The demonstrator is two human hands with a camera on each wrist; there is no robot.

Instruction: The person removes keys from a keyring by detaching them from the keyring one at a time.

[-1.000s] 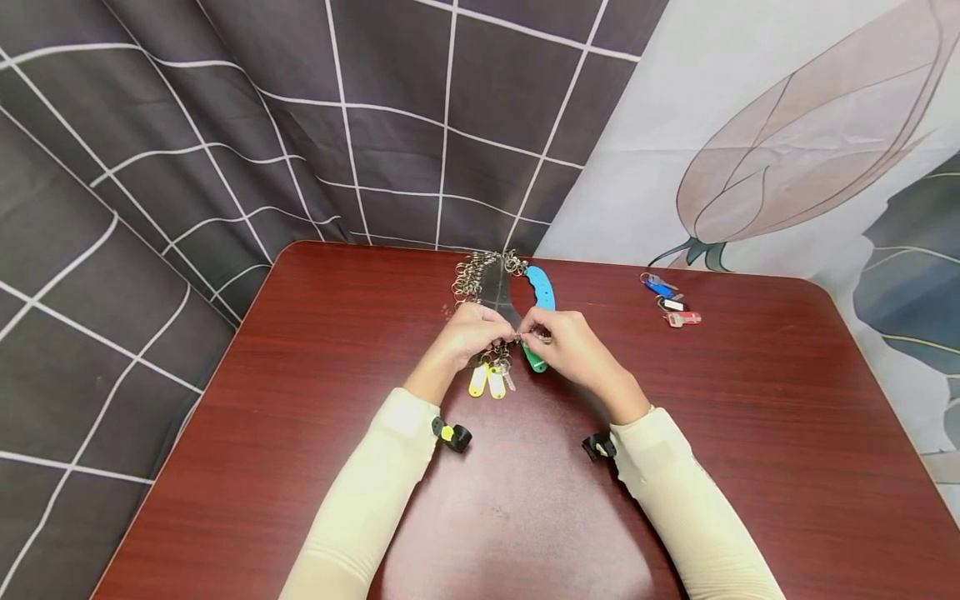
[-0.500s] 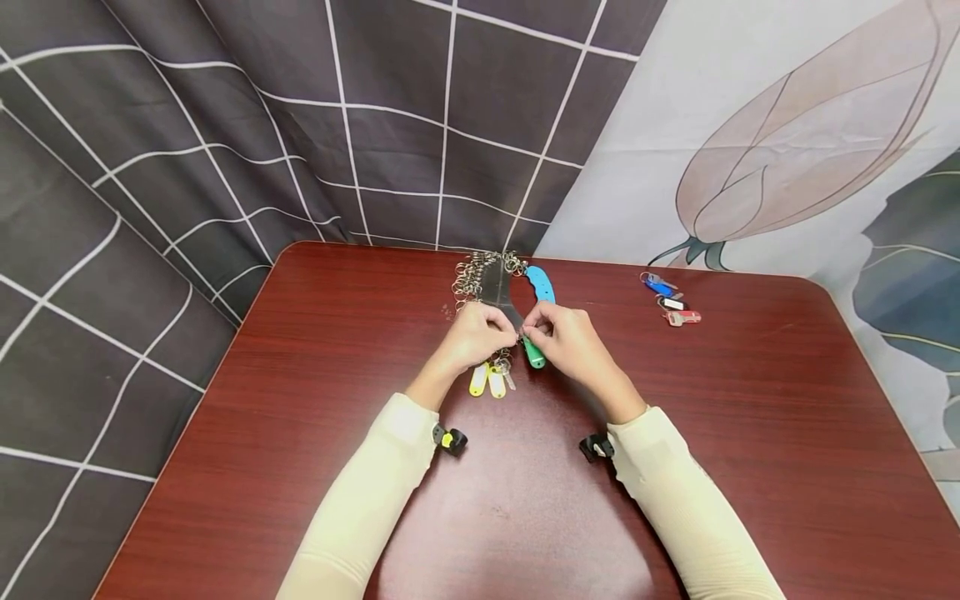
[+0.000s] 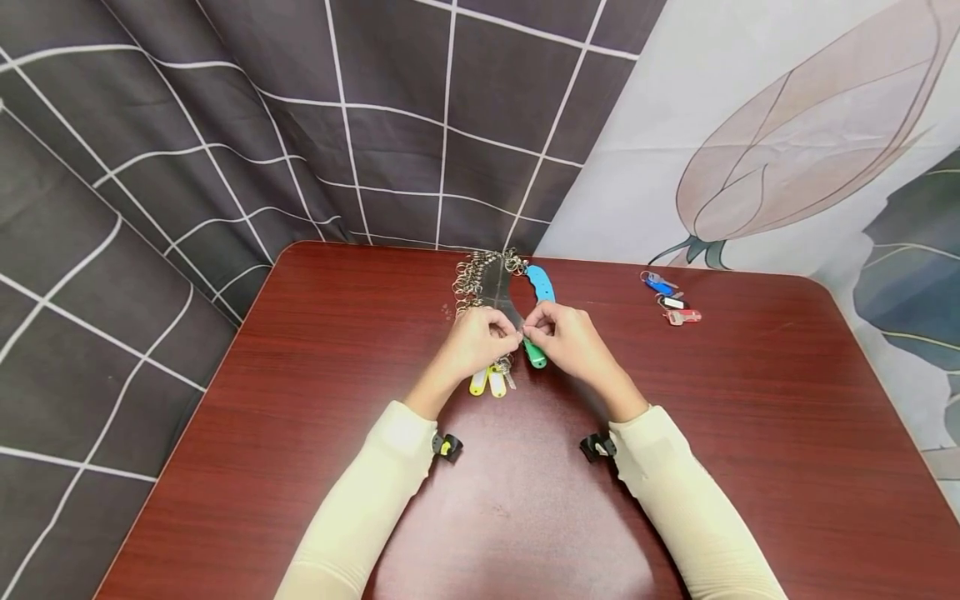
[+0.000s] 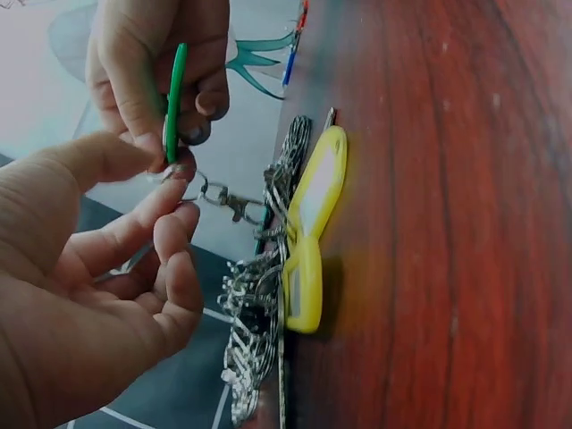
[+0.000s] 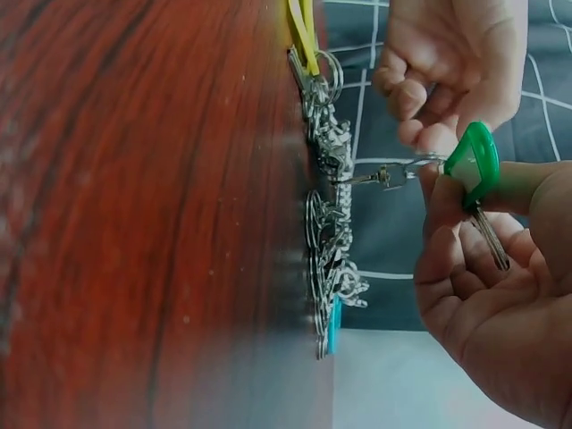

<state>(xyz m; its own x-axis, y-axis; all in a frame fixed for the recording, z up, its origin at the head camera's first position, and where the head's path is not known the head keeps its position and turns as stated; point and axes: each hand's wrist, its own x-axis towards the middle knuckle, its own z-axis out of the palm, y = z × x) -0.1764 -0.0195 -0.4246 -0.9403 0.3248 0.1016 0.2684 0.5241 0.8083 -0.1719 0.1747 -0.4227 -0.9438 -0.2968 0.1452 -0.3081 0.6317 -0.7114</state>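
Over the table's middle, my right hand (image 3: pixel 567 335) pinches a green key tag (image 5: pixel 474 165) with a key (image 5: pixel 490 237) hanging from it. The thumb and index finger of my left hand (image 3: pixel 477 340) pinch a split ring (image 4: pixel 204 186) at the tag's end. A metal swivel clasp (image 5: pixel 386 175) links that ring to the pile below. Beneath the hands lies a dark, curved flat piece (image 3: pixel 492 287) edged with several clasps and rings. Two yellow key tags (image 4: pixel 319 188) and a key lie on its near side. A light-blue tag (image 3: pixel 540 284) rests at its right.
On the red-brown wooden table (image 3: pixel 337 333), a blue key tag (image 3: pixel 659 285), a black-and-white one (image 3: pixel 673 303) and a red one (image 3: pixel 683 317) lie with keys at the back right. A dark checked curtain (image 3: pixel 390 150) and a printed white cloth (image 3: pixel 637 192) hang behind.
My left hand has shifted slightly right and turned a little, its fingertips staying at the ring. My right fingers have moved slightly and more of the green tag shows.
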